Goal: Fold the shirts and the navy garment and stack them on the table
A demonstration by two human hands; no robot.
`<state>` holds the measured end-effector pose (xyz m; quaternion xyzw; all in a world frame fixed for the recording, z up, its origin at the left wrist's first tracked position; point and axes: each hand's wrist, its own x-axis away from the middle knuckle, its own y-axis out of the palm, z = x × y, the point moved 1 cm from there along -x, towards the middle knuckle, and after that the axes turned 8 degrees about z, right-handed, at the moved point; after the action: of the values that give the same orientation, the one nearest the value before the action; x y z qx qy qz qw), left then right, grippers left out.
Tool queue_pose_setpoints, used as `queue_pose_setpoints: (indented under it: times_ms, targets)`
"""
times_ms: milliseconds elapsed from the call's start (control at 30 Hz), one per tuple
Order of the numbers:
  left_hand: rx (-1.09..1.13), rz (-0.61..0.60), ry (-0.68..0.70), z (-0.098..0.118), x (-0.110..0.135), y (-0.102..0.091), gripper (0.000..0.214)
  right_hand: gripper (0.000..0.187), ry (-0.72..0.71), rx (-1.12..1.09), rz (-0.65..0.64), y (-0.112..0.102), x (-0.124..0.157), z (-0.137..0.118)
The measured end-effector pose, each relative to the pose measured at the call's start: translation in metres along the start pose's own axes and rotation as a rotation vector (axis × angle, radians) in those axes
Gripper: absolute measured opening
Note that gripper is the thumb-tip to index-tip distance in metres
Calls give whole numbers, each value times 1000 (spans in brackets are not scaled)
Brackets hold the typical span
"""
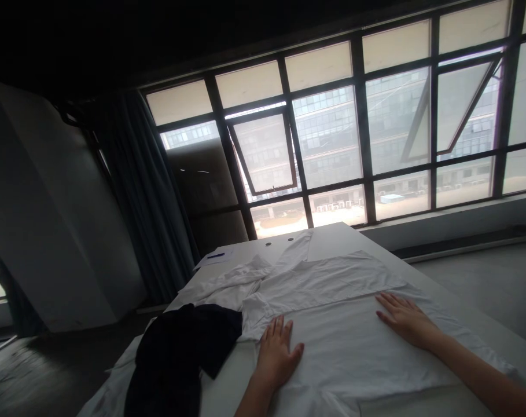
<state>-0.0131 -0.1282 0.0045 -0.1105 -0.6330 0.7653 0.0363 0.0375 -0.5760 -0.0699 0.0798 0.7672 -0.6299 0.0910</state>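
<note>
You have the long white tabletop (pixel 336 237) running away from you, its far end near the dark-framed window wall (pixel 327 133). Along its right edge a strip of white surface shows beside the cloth, and more shows at the far end, around 2 round dark inserts. The left side is more crowded: a black cloth garment (pixel 184 341) lies bunched there, just beside your left hand, and crumpled white cloth (pixel 232 286) lies beyond it. Further off, near the far left corner, a blue pen (pixel 216 255) rests on white paper.

The thin white cloth garment (pixel 341 341) is spread directly in front of you, mostly flat with soft wrinkles. Your left hand (pixel 276 354) rests palm down at its left side, its grip spread, thumb apart from the fingers. Your right hand (pixel 407 319) lies palm down on its right side, grip likewise spread. Neither of the 2 hands pinches anything.
</note>
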Motion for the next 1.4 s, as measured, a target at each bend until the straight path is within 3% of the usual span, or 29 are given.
queue_pose_setpoints:
  times_ms: [167, 233, 300, 400, 433, 533, 600, 700, 800, 900, 1067, 1167, 1267, 1333, 1400]
  targets:
    - [0, -1, 9, -2, -1, -2, 77, 86, 163, 65, 23, -7, -8, 68]
    - [-4, 4, 14, -3, -3, -1, 77, 79, 230, 100, 46, -10, -11, 81]
    - [-8, 15, 18, -5, -5, 1, 77, 72, 308, 164, 101, -12, -11, 76]
    - [-11, 27, 28, -6, -9, 4, 76, 68, 304, 232, 268, -8, -4, 25]
    - [-11, 27, 32, -6, -10, 5, 76, 66, 196, 205, 307, -5, 1, -4]
    - [-13, 14, 36, -8, -11, 5, 77, 64, -111, 6, 152, 6, 24, -103]
    - [-13, 6, 39, -10, -11, 5, 77, 70, -226, -121, 48, 11, 39, -159]
    - [-13, -7, 45, -14, -12, 4, 77, 77, -336, -222, -40, 11, 52, -196]
    - [-12, -19, 58, -18, -12, 5, 77, 78, -336, -217, -45, 6, 49, -168]
    - [-13, -13, 67, -20, -14, 8, 77, 78, -237, -140, -4, 2, 42, -95]
    - [-33, 4, 35, -18, -11, 8, 76, 85, 58, 43, 46, 4, 44, 42]
    - [-69, 45, 20, -15, -4, 3, 72, 80, 108, 105, 98, 7, 47, 86]
    - [-27, 42, 84, -5, 6, 2, 67, 71, 163, 195, 243, 6, 47, 69]
    - [54, -6, 157, 8, 10, 6, 69, 68, 215, 223, 337, 6, 46, 22]
    - [122, -47, 219, 24, 11, 11, 76, 67, 60, 135, 256, 8, 46, -47]
